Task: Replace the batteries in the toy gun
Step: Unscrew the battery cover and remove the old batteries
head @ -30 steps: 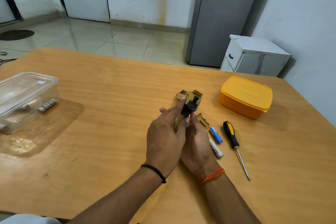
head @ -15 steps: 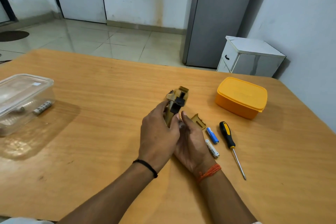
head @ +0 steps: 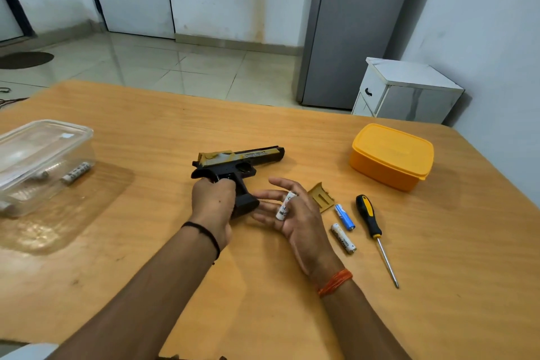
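Wooden table (head: 438, 286) fills the lower frame, and at its middle our left hand (head: 214, 203) grips the handle of the toy gun (head: 238, 162), while our right hand (head: 292, 210) lies spread, palm up, with one white battery (head: 285, 204) resting on its fingers. We judge the job about half done: the cover (head: 321, 199) is off, and closing is left. We count three loose batteries, the blue battery (head: 344, 217) and another white battery (head: 344, 238) lying right of centre beside one screwdriver (head: 372, 226), plus more in the clear box (head: 38, 155), and one yellow box (head: 391, 156).
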